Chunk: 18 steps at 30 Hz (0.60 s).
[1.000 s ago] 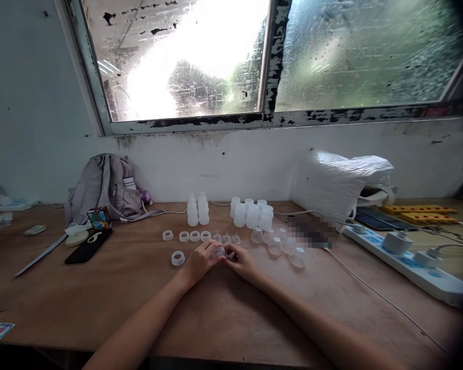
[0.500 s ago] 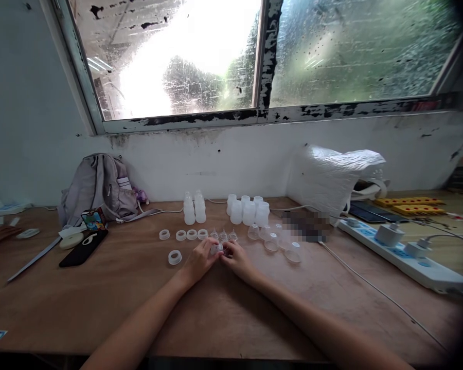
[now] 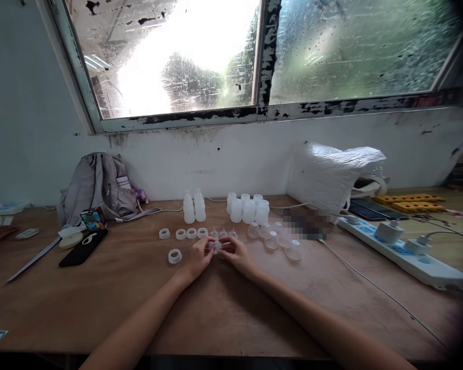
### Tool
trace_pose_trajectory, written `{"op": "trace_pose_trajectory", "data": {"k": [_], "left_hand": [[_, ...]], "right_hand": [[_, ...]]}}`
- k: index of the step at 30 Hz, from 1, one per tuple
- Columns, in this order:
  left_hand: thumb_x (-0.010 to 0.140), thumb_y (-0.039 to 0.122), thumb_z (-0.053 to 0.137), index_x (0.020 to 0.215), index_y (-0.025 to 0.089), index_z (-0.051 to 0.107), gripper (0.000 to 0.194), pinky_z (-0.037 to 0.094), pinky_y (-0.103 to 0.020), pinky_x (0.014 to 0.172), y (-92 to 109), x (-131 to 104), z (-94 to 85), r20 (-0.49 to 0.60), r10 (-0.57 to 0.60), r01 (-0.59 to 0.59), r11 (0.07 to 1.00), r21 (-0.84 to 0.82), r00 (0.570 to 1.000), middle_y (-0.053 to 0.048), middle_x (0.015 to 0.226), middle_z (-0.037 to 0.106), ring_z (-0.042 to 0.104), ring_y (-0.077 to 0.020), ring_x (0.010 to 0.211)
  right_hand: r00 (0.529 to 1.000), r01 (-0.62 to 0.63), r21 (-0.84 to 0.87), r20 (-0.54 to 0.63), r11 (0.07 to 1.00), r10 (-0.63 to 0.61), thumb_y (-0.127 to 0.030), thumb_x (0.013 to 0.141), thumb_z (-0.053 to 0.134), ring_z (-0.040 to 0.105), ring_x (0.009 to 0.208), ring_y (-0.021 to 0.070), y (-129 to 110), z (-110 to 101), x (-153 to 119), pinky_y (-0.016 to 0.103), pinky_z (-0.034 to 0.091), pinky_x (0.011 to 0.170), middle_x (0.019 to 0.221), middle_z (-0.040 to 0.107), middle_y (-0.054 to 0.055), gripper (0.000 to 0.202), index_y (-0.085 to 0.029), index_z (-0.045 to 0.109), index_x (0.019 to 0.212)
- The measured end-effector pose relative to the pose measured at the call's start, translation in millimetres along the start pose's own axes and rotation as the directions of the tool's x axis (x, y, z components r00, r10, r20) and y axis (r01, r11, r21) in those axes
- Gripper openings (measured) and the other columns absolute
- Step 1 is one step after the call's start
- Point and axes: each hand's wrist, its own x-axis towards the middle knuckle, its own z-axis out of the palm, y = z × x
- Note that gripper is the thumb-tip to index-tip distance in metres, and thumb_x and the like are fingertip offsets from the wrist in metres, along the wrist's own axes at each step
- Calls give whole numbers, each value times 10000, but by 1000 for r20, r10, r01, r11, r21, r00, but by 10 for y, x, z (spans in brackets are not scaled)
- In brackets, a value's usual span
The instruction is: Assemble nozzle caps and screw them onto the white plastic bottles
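Between my left hand (image 3: 199, 255) and my right hand (image 3: 236, 253) is a small translucent piece (image 3: 216, 246), pinched by the fingertips of both. Right behind the fingers stand clear nipples (image 3: 223, 233) in a short row. To the left lie several clear rings (image 3: 181, 234), with one thicker ring (image 3: 175, 256) nearer the front. Clear domed caps (image 3: 271, 241) are grouped to the right. Farther back are two assembled bottles (image 3: 189, 208) and a cluster of frosted bottles without tops (image 3: 249, 210). The fingers partly hide the held piece.
A grey backpack (image 3: 100, 185), a black phone (image 3: 84, 248) and a small box (image 3: 94, 219) sit at the left. At the right are a white power strip (image 3: 401, 252), cables and a silvery bag (image 3: 324, 174). Another person's hand (image 3: 0, 235) rests at the far left edge.
Both hands have shifted slightly around the small piece, which now shows between the fingertips. My right fingers are more extended. The view has tilted a little.
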Motion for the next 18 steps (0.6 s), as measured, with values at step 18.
{"op": "trace_pose_trajectory", "data": {"k": [18], "left_hand": [[754,196,461,900,163,519,161,480,-264,721,59,3,8,30,-158,160,955,-250,987,-42,912,586,583,-139,811]], "right_hand": [[1000,8,-191,10,981,-6,-418,708,526,549,662,134,-29,-35,0,254,458,586,770,589,39,320,-167,567,902]]}}
